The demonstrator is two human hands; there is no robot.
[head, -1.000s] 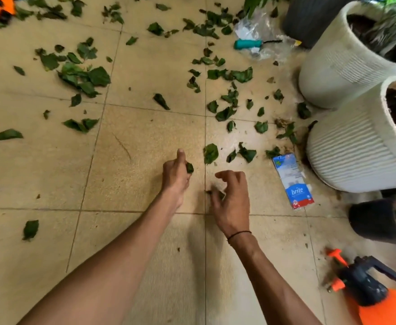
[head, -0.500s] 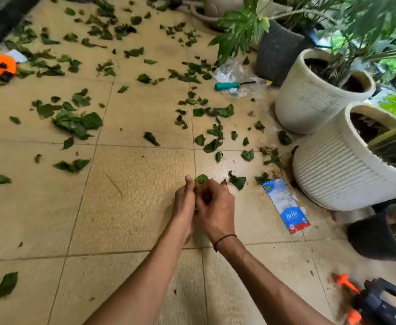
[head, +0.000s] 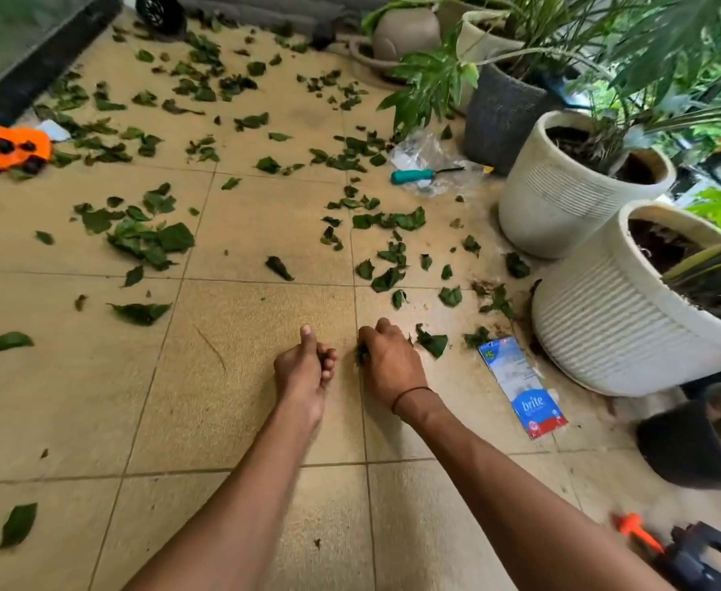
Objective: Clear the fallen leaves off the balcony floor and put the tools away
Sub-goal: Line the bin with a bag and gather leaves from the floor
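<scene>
Where the two hands were pressed together half a second ago, they now sit apart on the tiled floor (head: 239, 377). Left hand (head: 303, 368): fingers curled in against the palm, thumb extended forward; a dark sliver shows between the fingers, but whether it is a leaf cannot be told. Right hand (head: 391, 362): fingers curled around a wad of leaves (head: 361, 354), knuckles forward, a thin band on the wrist. It has shifted right and now lies just beside a loose leaf (head: 433, 342) near the carton (head: 521, 386). The carton lies flat beside the near white pot (head: 614, 317); a second white pot (head: 563, 194) stands behind it. Scattered leaves (head: 145, 236) cover the far tiles, thickest at left and centre. A teal-handled tool (head: 412, 176) rests on clear plastic near the pots. An orange tool (head: 13, 147) lies at far left; a sprayer (head: 687, 556) with an orange tip sits at lower right. Camera view has tilted up, showing more of the far floor.
</scene>
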